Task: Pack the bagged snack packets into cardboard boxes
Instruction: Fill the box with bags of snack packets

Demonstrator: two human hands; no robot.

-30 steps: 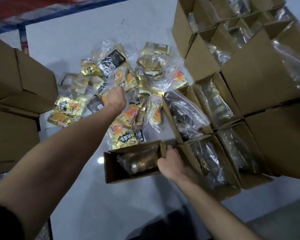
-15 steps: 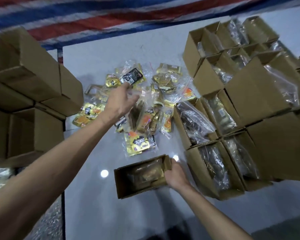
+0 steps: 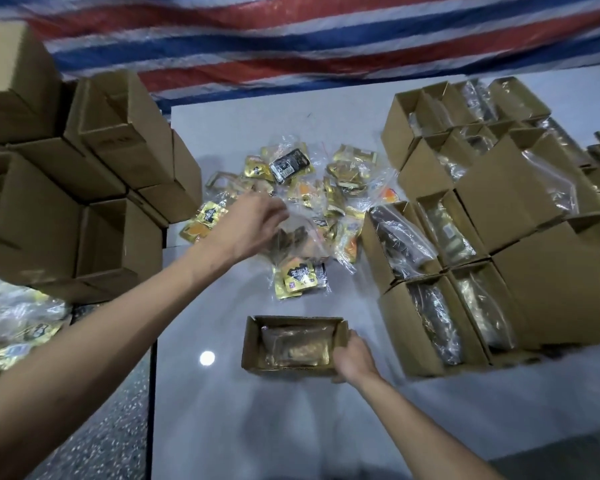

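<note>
A person leans over a pale desk (image 3: 257, 427) with both arms out. The left hand (image 3: 253, 220) reaches to the middle of the desk. Its fingers (image 3: 278, 213) are bent and pinch the top of a clear bag (image 3: 297, 239) with brown and gold snack packets inside. The picture is a bit blurry there, but the bag looks lifted just above the heap.

The heap of bags (image 3: 340, 188) lies in the middle of the desk, past the hand. The bags are clear, with gold, black and orange packets in them. One more bag (image 3: 298, 278) lies alone at the near side of the heap.

Close to the person sits a small open box (image 3: 253, 344). One gold bag (image 3: 295, 346) lies flat inside it. The right hand (image 3: 352, 355) holds the right end of this box, with the fingers curled over its edge.

On the right side of the desk stand many full boxes (image 3: 416, 341), touching each other, lids open, each with a shiny bag inside. On the left, empty boxes (image 3: 118, 133) are piled up high. Below them, low on the left, more bags (image 3: 14, 323) lie in a heap. Behind the desk hangs a red, white and blue striped sheet (image 3: 291, 36).
</note>
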